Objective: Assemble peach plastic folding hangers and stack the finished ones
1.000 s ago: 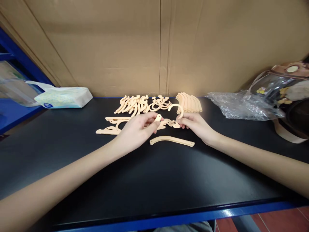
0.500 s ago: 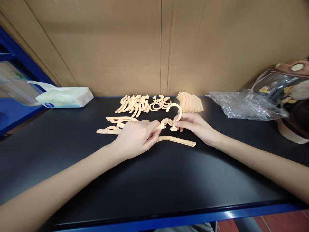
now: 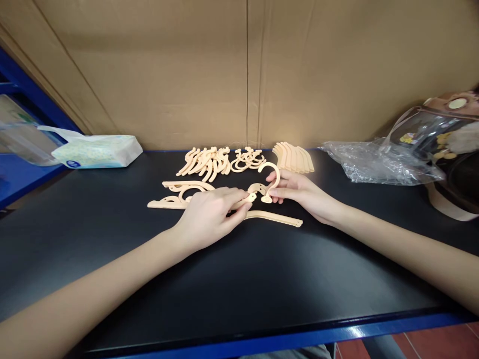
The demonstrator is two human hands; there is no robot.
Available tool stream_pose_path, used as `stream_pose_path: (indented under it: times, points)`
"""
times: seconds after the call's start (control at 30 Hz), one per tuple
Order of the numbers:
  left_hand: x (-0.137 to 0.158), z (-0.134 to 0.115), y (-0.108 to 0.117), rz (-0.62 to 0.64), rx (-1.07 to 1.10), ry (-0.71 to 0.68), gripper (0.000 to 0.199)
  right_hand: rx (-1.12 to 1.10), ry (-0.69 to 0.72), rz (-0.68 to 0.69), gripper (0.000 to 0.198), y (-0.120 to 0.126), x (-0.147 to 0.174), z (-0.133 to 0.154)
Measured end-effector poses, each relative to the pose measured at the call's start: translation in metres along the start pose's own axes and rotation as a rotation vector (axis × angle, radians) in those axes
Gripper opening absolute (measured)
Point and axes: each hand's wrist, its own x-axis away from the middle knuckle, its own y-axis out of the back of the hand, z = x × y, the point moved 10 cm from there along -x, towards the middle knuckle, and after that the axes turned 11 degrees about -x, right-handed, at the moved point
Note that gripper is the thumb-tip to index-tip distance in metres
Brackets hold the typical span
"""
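Observation:
My left hand (image 3: 213, 212) is closed around a beige plastic hanger arm (image 3: 250, 198), whose rounded end with a hole sticks out past the fingertips. Pinched in my right hand (image 3: 297, 189) is a beige hanger hook (image 3: 276, 174), curve upward, its small flat base low beside the fingers. Between the hands, behind the left fingertips, shows a curved piece with holes (image 3: 256, 188); whether it joins either part I cannot tell. Under the hands a long hanger arm (image 3: 279, 217) lies on the black table. Hanger pieces (image 3: 170, 203) to the left are partly hidden by my left hand.
At the back lie piles of curved pieces (image 3: 205, 162), loose hooks (image 3: 247, 159) and a fanned row of arms (image 3: 294, 157). A tissue pack (image 3: 99, 151) is at the left; a clear plastic bag (image 3: 381, 162) and a transparent bottle (image 3: 430, 132) are at the right. Cardboard (image 3: 168, 75) stands behind.
The hook has dropped slightly, and a small gap now shows between its base and the end of the arm in my left hand. Both hands keep their hold.

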Motion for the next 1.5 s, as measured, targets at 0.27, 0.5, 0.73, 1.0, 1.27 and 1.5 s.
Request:
stream_pose_path:
  times: [0.27, 0.5, 0.73, 1.0, 1.27, 1.5]
  points:
    - [0.0, -0.007, -0.014, 0.088, 0.089, -0.046, 0.034, -0.023, 0.004, 0.002, 0.047, -0.001, 0.001, 0.001]
    - [0.0, -0.008, -0.01, 0.044, 0.14, -0.053, 0.031, -0.056, 0.022, 0.016, 0.051, -0.001, 0.0, 0.001]
    - [0.0, -0.012, -0.009, 0.041, 0.168, -0.094, 0.022, -0.107, 0.032, 0.036, 0.049, -0.001, 0.001, 0.005]
    - [-0.001, -0.008, -0.013, 0.076, 0.207, -0.089, 0.024, -0.082, 0.03, 0.035, 0.049, -0.001, 0.001, 0.004]
    - [0.0, -0.007, -0.013, 0.039, 0.236, -0.108, 0.025, -0.094, 0.018, 0.054, 0.048, -0.002, 0.001, 0.004]
    - [0.0, -0.014, -0.009, -0.016, 0.111, -0.16, 0.031, -0.059, -0.011, 0.028, 0.049, 0.001, 0.0, 0.001]
